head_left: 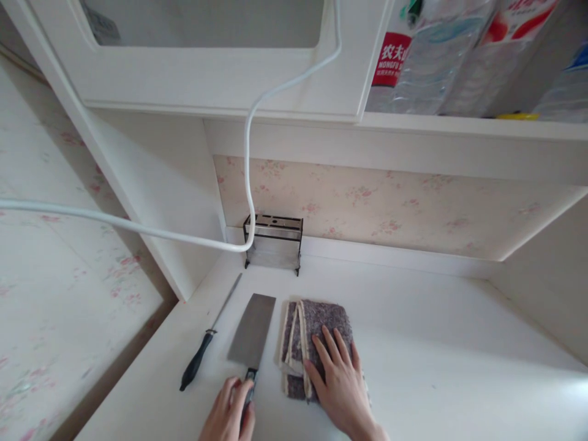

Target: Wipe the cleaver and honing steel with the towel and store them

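Observation:
My left hand [229, 409] is wrapped round the black handle of a cleaver [253, 331], whose broad grey blade points away from me over the white counter. My right hand [337, 380] lies with spread fingers on a folded grey-brown cloth [324, 315] with pale edging. The cloth is just right of the blade, apart from it. Left of the cleaver a sharpening steel [197, 361] with a black handle rests at a slant on the counter.
A black-framed knife rack [274, 242] stands at the back against the flowered wall. A white cable [184, 236] hangs across the view in front of the cabinet [220, 79]. Plastic bottles [427, 67] fill the upper right shelf. The white counter [427, 343] extends rightward.

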